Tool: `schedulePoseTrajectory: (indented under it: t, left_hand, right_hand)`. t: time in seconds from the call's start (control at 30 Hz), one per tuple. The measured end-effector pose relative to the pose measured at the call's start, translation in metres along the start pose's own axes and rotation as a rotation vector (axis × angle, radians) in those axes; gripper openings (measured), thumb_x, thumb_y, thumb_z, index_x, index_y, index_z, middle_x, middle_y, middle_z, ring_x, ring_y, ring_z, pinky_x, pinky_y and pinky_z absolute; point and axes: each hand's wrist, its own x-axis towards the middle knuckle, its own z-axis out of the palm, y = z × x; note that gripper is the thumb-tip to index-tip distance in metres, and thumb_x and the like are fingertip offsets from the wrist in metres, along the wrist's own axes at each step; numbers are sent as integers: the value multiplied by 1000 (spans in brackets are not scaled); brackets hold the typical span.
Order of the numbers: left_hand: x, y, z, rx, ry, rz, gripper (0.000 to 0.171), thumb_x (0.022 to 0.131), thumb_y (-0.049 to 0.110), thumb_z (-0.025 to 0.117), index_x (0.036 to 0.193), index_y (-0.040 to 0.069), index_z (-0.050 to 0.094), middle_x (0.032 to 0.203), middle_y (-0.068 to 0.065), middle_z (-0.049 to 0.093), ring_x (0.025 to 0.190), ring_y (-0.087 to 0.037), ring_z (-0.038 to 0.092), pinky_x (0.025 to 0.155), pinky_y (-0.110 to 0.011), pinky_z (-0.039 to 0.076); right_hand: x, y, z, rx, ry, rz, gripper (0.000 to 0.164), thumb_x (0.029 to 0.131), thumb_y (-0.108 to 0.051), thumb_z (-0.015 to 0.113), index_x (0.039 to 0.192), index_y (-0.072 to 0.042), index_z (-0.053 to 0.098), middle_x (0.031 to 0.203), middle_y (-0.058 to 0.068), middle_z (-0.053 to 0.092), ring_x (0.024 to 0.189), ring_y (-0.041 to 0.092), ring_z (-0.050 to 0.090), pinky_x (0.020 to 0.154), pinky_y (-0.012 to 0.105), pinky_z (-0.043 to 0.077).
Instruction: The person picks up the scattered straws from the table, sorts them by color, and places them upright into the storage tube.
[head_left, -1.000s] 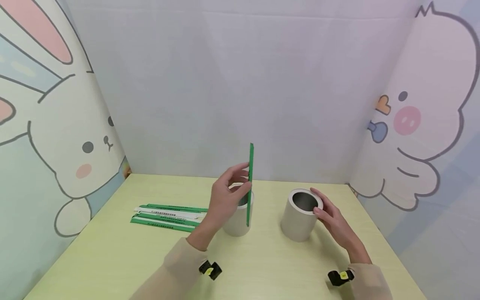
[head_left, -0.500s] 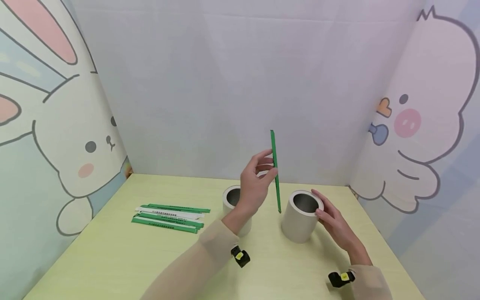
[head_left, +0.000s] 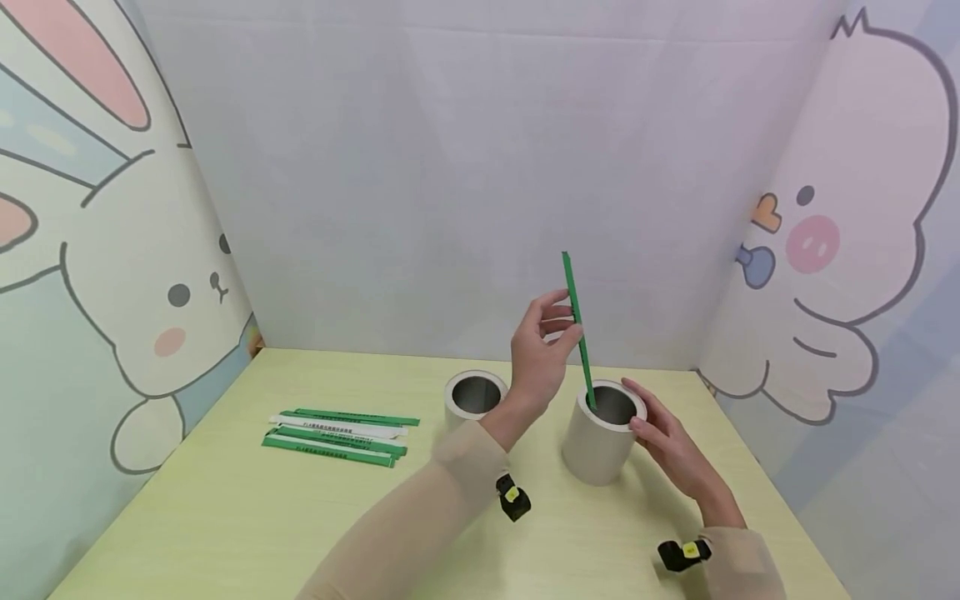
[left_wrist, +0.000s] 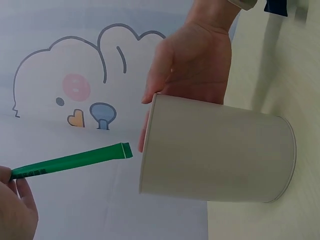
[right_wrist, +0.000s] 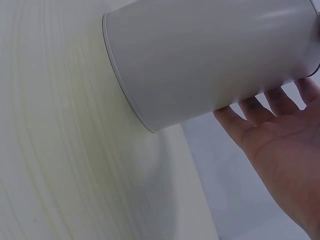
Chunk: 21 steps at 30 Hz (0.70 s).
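Observation:
My left hand [head_left: 542,354] pinches a straw in a green wrapper [head_left: 576,321] between thumb and fingers, holding it nearly upright. In the left wrist view, the wrapped straw's lower end [left_wrist: 126,151] is just short of the rim, outside the grey-white cylindrical cup [left_wrist: 220,150]. From the head, that end overlaps the mouth of the cup [head_left: 592,450]. My right hand [head_left: 671,446] holds this cup by its right side, thumb near the rim. Its fingers [right_wrist: 257,112] touch the cup wall in the right wrist view. The cup stands on the table.
A second grey-white cup [head_left: 457,407] stands to the left, partly hidden behind my left wrist. Several wrapped straws [head_left: 330,450], green and white, lie in a loose pile on the left of the pale yellow table [head_left: 225,517]. A grey-white cloth backdrop [head_left: 375,208] rises behind.
My left hand has carried the wrapped straw rightward from in front of the left cup to above the right cup, its lower end now tilted right. The right hand stays on its cup.

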Motion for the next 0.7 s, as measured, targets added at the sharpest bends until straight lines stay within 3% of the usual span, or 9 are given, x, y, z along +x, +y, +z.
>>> schedulePoseTrajectory:
  t: [0.27,0.7]
  left_hand:
    - [-3,-18,7,24,-14,-15,49,101,8,72,142,32,62,119,10,68,109,-6,67,96,-27,59]
    - [-15,-35,9,64,3,-102,47,101,7,72,141,27,62,119,8,68,108,-6,67,96,-25,59]
  right_hand:
    - [0,1,-3,-16,-2,37,62,114,-13,44,170,-12,18,163,-2,32,137,-6,46,107,15,46]
    - [1,1,-4,-15,-7,31,62,114,-13,44,171,-14,18,162,-5,33,137,-5,47,107,15,46]
